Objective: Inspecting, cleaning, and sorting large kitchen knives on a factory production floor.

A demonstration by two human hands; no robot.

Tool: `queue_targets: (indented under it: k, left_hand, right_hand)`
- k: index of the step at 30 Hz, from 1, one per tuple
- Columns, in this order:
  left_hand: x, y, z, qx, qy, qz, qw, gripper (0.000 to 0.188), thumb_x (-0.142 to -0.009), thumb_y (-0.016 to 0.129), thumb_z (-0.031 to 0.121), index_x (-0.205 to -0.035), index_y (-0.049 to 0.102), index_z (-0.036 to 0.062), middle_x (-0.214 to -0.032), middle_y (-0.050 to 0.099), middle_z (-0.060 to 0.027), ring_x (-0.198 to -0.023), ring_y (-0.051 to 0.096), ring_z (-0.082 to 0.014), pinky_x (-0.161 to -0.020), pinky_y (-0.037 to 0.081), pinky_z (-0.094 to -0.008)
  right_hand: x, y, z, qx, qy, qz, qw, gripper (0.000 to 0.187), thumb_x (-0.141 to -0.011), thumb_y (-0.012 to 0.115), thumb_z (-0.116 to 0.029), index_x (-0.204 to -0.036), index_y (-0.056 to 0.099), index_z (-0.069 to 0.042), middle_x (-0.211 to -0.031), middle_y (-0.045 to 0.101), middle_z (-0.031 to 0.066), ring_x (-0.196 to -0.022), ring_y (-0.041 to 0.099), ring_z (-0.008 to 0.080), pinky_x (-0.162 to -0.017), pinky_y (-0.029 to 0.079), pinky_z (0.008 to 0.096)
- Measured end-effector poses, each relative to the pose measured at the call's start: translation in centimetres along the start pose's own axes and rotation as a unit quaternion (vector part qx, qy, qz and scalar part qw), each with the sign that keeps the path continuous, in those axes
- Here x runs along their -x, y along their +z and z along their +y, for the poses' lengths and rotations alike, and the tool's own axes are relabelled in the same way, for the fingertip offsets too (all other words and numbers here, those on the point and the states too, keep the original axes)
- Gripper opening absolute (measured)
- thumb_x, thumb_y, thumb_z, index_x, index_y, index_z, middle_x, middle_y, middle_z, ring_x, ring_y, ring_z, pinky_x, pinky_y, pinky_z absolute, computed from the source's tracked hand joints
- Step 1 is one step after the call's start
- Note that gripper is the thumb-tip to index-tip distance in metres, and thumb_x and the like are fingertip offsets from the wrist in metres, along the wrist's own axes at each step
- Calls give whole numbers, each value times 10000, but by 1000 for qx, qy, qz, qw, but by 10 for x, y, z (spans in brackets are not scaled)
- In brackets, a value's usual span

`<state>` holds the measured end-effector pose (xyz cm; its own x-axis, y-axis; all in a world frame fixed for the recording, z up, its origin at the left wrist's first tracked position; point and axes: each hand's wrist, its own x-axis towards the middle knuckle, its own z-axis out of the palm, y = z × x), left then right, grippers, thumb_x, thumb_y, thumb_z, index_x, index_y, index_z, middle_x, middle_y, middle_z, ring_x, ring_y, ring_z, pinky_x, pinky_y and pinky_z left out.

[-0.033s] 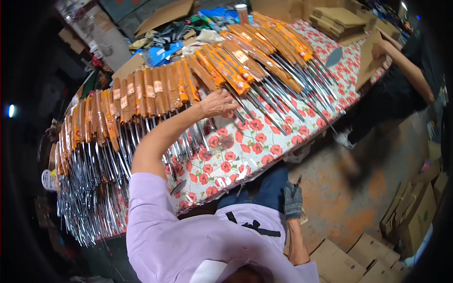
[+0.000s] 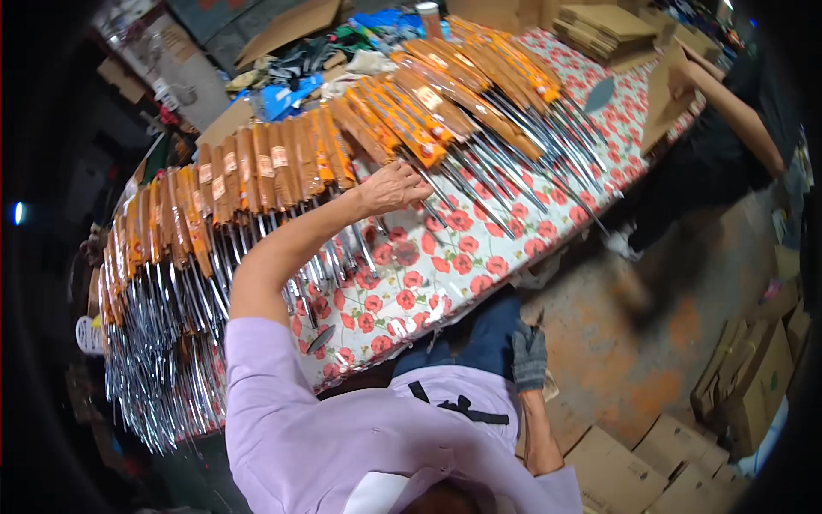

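My left hand (image 2: 394, 188) reaches over the table, its fingers bent closed at the lower end of a brown-and-orange wrapped bundle (image 2: 364, 128). What lies inside the fingers is hidden. Beside the fingertips runs a thin dark metal rod (image 2: 437, 187). Many similar long shiny rods (image 2: 171, 317) with orange and brown plastic-wrapped ends (image 2: 265, 167) fan out in a row, rods toward me. My right hand (image 2: 529, 360), in a grey knit glove, hangs down by my thigh, fingers loosely extended, with nothing seen held.
The table wears a white cloth (image 2: 402, 300) with red flowers. Two dark leaf-shaped pieces (image 2: 320, 340) lie on it. Blue and dark rags (image 2: 291, 98) are heaped behind. Folded cardboard (image 2: 612, 34) and a person's arm (image 2: 732, 107) holding cardboard are at right; boxes (image 2: 608, 467) stand on the floor.
The whole view has shifted slightly. My left hand stays at the same bundle, and my right hand still hangs down.
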<state>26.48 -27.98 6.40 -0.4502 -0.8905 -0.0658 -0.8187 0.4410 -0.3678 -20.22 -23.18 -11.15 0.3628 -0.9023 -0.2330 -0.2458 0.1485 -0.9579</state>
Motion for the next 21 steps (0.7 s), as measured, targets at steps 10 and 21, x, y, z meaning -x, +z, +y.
queue_targets:
  k: [10, 21]
  left_hand:
    - [-61, -107, 175, 50, 63, 68, 994, 604, -819, 658, 164, -1395, 477, 167, -811, 601, -22, -826, 592, -205, -751, 452, -380]
    - [-40, -127, 211, 366, -40, 18, 930, 340, -938, 636, 193, -1261, 571, 108, -816, 661, -132, -761, 671, -326, -667, 533, -443]
  right_hand:
    - [-17, 22, -95, -218, -32, 38, 975, 333, -1000, 628, -184, -1280, 611, -5, -1142, 685, 73, -993, 651, 157, -869, 535, 292]
    - [4, 0, -133, -481, -56, 43, 874, 238, -983, 670, -145, -1186, 641, -24, -1053, 680, 63, -903, 635, 137, -794, 528, 261]
